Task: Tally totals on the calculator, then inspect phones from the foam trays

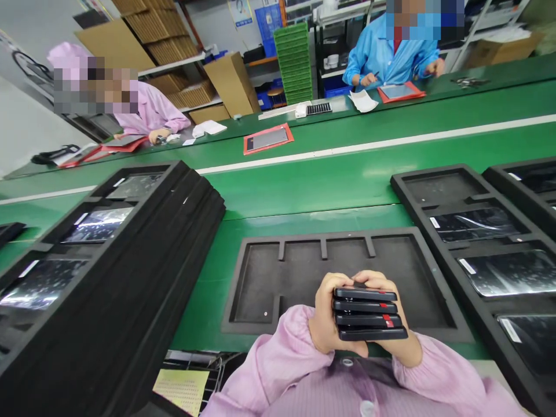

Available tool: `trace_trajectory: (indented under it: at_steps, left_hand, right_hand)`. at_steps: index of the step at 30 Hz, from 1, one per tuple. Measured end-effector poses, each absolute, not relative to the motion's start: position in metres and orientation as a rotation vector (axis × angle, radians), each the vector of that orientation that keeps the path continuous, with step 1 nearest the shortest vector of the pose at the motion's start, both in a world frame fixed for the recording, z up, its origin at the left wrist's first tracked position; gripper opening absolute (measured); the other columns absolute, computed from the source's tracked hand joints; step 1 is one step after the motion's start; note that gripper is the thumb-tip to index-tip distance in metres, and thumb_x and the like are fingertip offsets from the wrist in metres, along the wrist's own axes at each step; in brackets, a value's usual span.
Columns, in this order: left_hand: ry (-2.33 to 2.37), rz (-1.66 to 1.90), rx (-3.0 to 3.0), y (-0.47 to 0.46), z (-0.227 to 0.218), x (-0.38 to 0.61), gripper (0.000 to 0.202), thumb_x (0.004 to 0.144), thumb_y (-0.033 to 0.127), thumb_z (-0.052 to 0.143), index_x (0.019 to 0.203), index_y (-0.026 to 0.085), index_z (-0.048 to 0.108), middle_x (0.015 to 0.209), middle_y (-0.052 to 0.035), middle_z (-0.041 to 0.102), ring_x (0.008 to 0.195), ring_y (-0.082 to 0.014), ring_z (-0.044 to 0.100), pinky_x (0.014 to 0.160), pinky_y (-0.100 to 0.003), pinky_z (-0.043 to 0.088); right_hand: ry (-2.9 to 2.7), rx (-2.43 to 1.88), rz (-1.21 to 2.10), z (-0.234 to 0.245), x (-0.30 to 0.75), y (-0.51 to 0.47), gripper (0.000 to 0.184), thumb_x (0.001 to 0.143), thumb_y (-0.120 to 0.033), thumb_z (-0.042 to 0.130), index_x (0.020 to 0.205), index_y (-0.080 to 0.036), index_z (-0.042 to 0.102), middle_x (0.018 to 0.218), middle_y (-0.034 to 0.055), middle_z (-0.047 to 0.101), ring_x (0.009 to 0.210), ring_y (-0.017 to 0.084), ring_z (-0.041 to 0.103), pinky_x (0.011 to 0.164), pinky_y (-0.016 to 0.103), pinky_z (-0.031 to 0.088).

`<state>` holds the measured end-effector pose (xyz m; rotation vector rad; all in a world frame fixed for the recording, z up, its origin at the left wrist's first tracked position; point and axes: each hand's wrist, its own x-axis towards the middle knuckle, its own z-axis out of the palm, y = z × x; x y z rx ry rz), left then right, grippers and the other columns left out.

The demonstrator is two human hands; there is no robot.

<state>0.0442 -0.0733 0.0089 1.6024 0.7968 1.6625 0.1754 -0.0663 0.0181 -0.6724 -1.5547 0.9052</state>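
A stack of several black smartphones (368, 307), with small red stickers along their edges, is gripped between my two hands close to my body. My left hand (324, 315) closes around the left end of the stack, its thumb low at the front. On the other side, my right hand (397, 307) wraps the right end, its fingers meeting the left ones behind the phones. Under and beyond my hands, a black foam tray (299, 330) with short dividers lies on the green bench.
Left stands a tall pile of black foam trays (174, 243) holding film-wrapped devices. More such trays (469, 243) lie right. Across the green belt (347, 179), a person in pink (150, 110) and one in blue (391, 52) sit working. A red mat (289, 134) carries a flat device.
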Motion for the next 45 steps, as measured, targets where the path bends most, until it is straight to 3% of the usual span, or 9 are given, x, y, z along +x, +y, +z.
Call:
trace_trajectory:
  at_steps: [10, 15, 18, 21, 26, 29, 36, 40, 45]
  left_hand:
    - [0.845, 1.785, 1.584, -0.081, 0.000, 0.047, 0.085, 0.055, 0.074, 0.066, 0.123, 0.025, 0.049, 0.103, -0.0085, 0.056, 0.091, -0.0253, 0.055, 0.079, -0.042, 0.049]
    - [1.071, 1.622, 1.159, -0.067, 0.020, 0.053, 0.077, 0.037, 0.075, 0.073, 0.089, 0.019, 0.060, 0.080, -0.0024, 0.061, 0.072, -0.0212, 0.060, 0.069, -0.036, 0.053]
    - [1.201, 1.504, 0.984, -0.045, 0.033, 0.062, 0.061, 0.068, 0.075, 0.052, 0.082, 0.017, 0.062, 0.080, -0.0057, 0.067, 0.074, -0.0206, 0.062, 0.070, -0.034, 0.052]
    - [1.290, 1.408, 0.870, -0.029, 0.031, 0.073, 0.063, 0.085, 0.068, 0.031, 0.076, 0.014, 0.062, 0.077, -0.0096, 0.069, 0.072, -0.0216, 0.065, 0.065, -0.034, 0.053]
    - [1.398, 1.426, 0.891, -0.023, 0.010, 0.082, 0.058, 0.075, 0.067, 0.051, 0.101, 0.016, 0.063, 0.120, -0.0144, 0.061, 0.119, -0.0287, 0.051, 0.103, -0.043, 0.038]
    - [1.400, 1.459, 0.972, -0.012, 0.006, 0.078, 0.051, 0.073, 0.061, 0.058, 0.101, 0.019, 0.064, 0.126, -0.0119, 0.057, 0.126, -0.0267, 0.045, 0.110, -0.041, 0.028]
    - [1.234, 1.338, 1.062, 0.031, 0.009, 0.065, 0.043, 0.079, 0.054, 0.051, 0.086, 0.016, 0.069, 0.094, -0.0100, 0.071, 0.094, -0.0234, 0.064, 0.089, -0.039, 0.047]
    - [1.221, 1.295, 1.023, 0.030, 0.006, 0.062, 0.035, 0.080, 0.046, 0.053, 0.073, 0.016, 0.069, 0.078, -0.0062, 0.072, 0.076, -0.0191, 0.065, 0.074, -0.032, 0.050]
    - [1.194, 1.265, 1.014, 0.029, 0.007, 0.055, 0.023, 0.079, 0.035, 0.056, 0.075, 0.018, 0.071, 0.082, -0.0047, 0.073, 0.082, -0.0183, 0.066, 0.080, -0.031, 0.049]
  right_hand:
    - [-1.712, -0.706, 0.907, 0.005, 0.188, -0.068, 0.041, 0.086, -0.047, 0.059, 0.119, -0.032, 0.041, 0.118, 0.0072, 0.049, 0.112, 0.022, 0.050, 0.081, 0.032, 0.054]
    - [-1.933, -1.030, 0.897, 0.009, 0.202, -0.057, 0.041, 0.083, -0.040, 0.060, 0.118, -0.024, 0.045, 0.111, 0.0116, 0.061, 0.096, 0.029, 0.063, 0.075, 0.041, 0.055]
    - [-1.965, -1.190, 0.959, 0.028, 0.205, -0.051, 0.053, 0.078, -0.038, 0.063, 0.122, -0.017, 0.042, 0.094, 0.0114, 0.067, 0.077, 0.031, 0.068, 0.058, 0.039, 0.055]
    - [-2.022, -1.324, 0.997, 0.047, 0.204, -0.047, 0.064, 0.079, -0.041, 0.056, 0.132, -0.013, 0.033, 0.094, 0.0118, 0.069, 0.080, 0.032, 0.068, 0.060, 0.039, 0.055]
    - [-2.078, -1.518, 0.756, 0.038, 0.201, -0.041, 0.053, 0.088, -0.043, 0.042, 0.131, -0.012, 0.044, 0.071, 0.0087, 0.069, 0.061, 0.031, 0.067, 0.049, 0.036, 0.051]
    - [-1.905, -1.505, 0.750, 0.022, 0.201, -0.036, 0.045, 0.087, -0.047, 0.045, 0.118, -0.016, 0.057, 0.066, 0.0054, 0.066, 0.056, 0.027, 0.065, 0.051, 0.036, 0.053]
    - [-1.754, -1.377, 0.935, 0.004, 0.202, -0.030, 0.044, 0.089, -0.047, 0.045, 0.120, -0.020, 0.061, 0.119, 0.0112, 0.060, 0.055, 0.015, 0.061, 0.054, 0.032, 0.058]
    - [-1.769, -1.295, 1.045, 0.000, 0.202, -0.028, 0.042, 0.091, -0.043, 0.043, 0.123, -0.022, 0.060, 0.122, 0.0094, 0.058, 0.076, 0.019, 0.066, 0.059, 0.032, 0.058]
    - [-1.758, -1.256, 1.095, -0.002, 0.202, -0.026, 0.039, 0.093, -0.040, 0.045, 0.126, -0.023, 0.058, 0.125, 0.0090, 0.056, 0.095, 0.024, 0.063, 0.077, 0.038, 0.058]
